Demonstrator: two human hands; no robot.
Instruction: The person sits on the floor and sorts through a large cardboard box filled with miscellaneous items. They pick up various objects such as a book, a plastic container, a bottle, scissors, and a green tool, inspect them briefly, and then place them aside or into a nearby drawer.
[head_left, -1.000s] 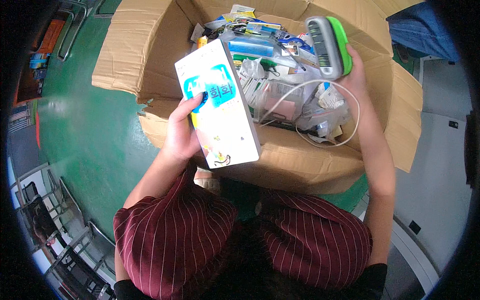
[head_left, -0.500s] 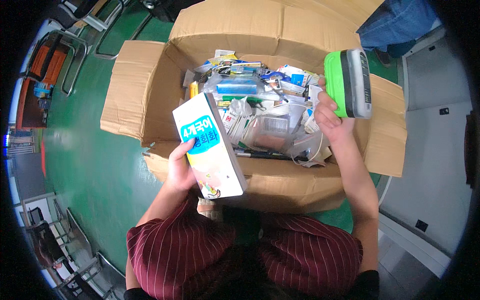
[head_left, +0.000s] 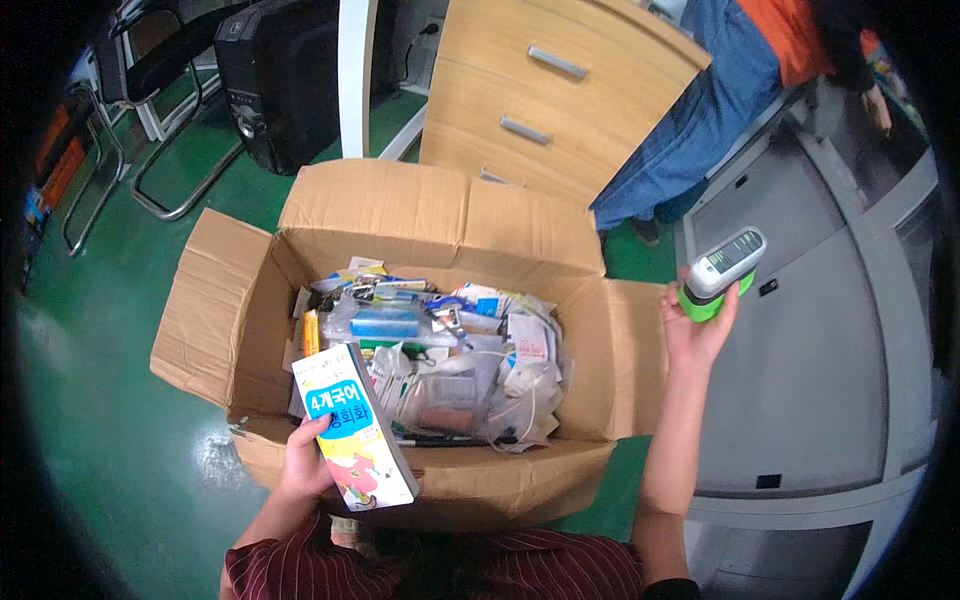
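Note:
My left hand [head_left: 306,462] grips a thick white paperback book [head_left: 362,452] by its left edge, thumb across the cover. The cover has a blue patch and a yellow and pink picture. The book tilts over the near left rim of an open cardboard box [head_left: 375,215]. Out beyond the box's right flap, my right hand [head_left: 692,335] is raised and closed round a rounded plastic case [head_left: 728,262], grey-white above and bright green below, with a dark label; its exact kind is unclear. Inside the box lie a blue packet [head_left: 384,322], clear plastic bags [head_left: 525,405] and jumbled small packages.
Behind the box stands a wooden drawer cabinet [head_left: 540,100]. A person in blue jeans [head_left: 675,145] is beside it. At the right is a grey panelled surface [head_left: 800,350]; a black case [head_left: 280,85] and metal-framed chairs [head_left: 190,185] stand at the far left on green floor.
The view has shifted, showing the drawer cabinet and more of the person. My right hand has moved right, away from above the box, and turned the case. The book stays in my left hand.

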